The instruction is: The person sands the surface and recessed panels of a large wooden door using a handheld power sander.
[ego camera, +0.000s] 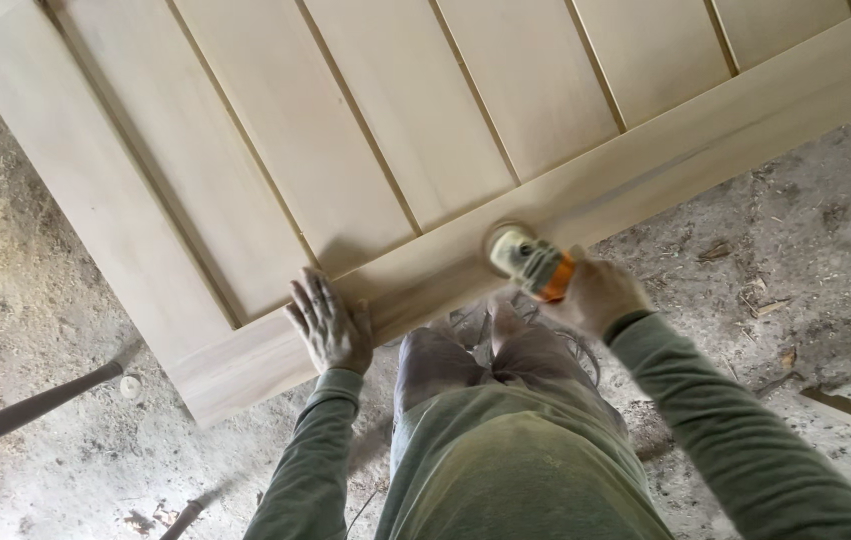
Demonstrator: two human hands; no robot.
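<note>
Pale wooden door panel is laid flat above dusty floor; left hand is pressed flat, fingers spread, on its lower rail; orange-grey sander is gripped by right hand on the same rail.

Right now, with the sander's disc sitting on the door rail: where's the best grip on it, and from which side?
Judging by its pose, grip the sander by its orange-banded rear body, coming from the near edge of the door panel, as the right hand does. The disc end faces the wood, so the body tail is the only free part. The left hand lies flat on the rail.
</note>
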